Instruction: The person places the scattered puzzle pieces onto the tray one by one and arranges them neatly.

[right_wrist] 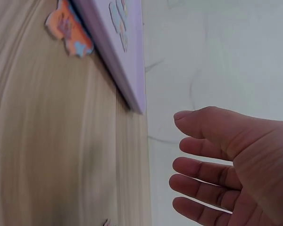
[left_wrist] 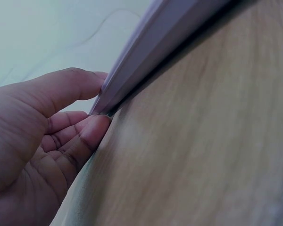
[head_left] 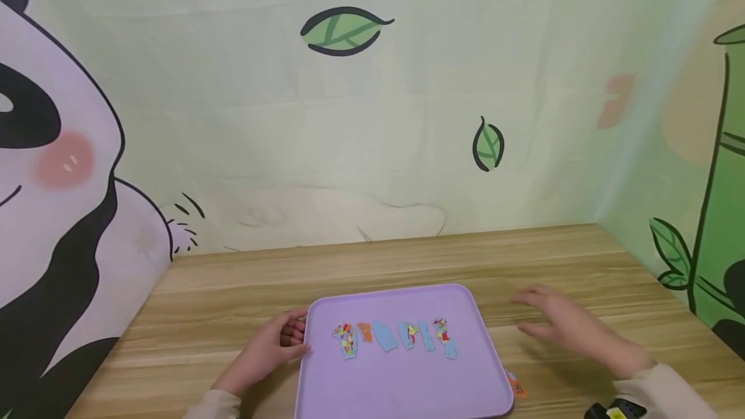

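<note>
A lilac tray (head_left: pixel 401 386) lies on the table with a row of flat cut-out pieces across it. Most of these are light blue, like the plain piece (head_left: pixel 384 335); some carry multicoloured patches, and a small one is orange (head_left: pixel 365 332). At the tray's left side, my left hand (head_left: pixel 269 348) pinches the edge, thumb against the rim and a fingertip low by the tabletop in the left wrist view. My right hand (head_left: pixel 567 326) is off to the tray's right, fingers spread and relaxed, holding nothing. An orange and blue piece (right_wrist: pixel 68 28) lies against the tray's right side, partly hidden by it.
The wood-grain table (head_left: pixel 233 286) runs back to a pale cloth backdrop (head_left: pixel 407 108) printed with leaves, a panda at left and bamboo at right. A dark edge of something small (right_wrist: pixel 106 222) shows at the bottom of the right wrist view.
</note>
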Available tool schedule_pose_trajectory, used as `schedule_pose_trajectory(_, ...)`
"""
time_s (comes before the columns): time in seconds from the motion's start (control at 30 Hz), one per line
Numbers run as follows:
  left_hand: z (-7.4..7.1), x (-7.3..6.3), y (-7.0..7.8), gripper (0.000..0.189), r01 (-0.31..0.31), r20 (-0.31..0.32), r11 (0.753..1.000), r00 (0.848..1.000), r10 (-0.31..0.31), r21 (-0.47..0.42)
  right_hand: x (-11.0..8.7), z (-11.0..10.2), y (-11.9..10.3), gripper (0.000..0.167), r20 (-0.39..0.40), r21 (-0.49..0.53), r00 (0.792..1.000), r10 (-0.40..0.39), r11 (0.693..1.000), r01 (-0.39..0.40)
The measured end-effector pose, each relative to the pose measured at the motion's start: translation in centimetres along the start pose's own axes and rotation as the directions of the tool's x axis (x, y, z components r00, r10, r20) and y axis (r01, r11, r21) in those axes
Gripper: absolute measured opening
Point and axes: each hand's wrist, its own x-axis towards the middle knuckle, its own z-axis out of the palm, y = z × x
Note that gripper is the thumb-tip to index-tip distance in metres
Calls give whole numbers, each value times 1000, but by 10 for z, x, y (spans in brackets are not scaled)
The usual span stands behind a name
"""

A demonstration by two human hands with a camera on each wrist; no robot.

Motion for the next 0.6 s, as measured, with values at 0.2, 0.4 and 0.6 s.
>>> schedule_pose_trajectory(0.2,0,0,1,64,-8,-2,1000,1000,8,0,-8,-2,8,39,44,-5,997,61,998,-60)
schedule_pose_trajectory(0.4,1,-1,1,64,1,0,1000,1000,-1,1,-16,-3,17,36,90,-20,991,97,995,-95)
schedule_pose_trajectory(0.6,0,-1,1,65,3,5,1000,1000,-3,-1,-22,-4,21,37,150,-1,979,138,990,-140)
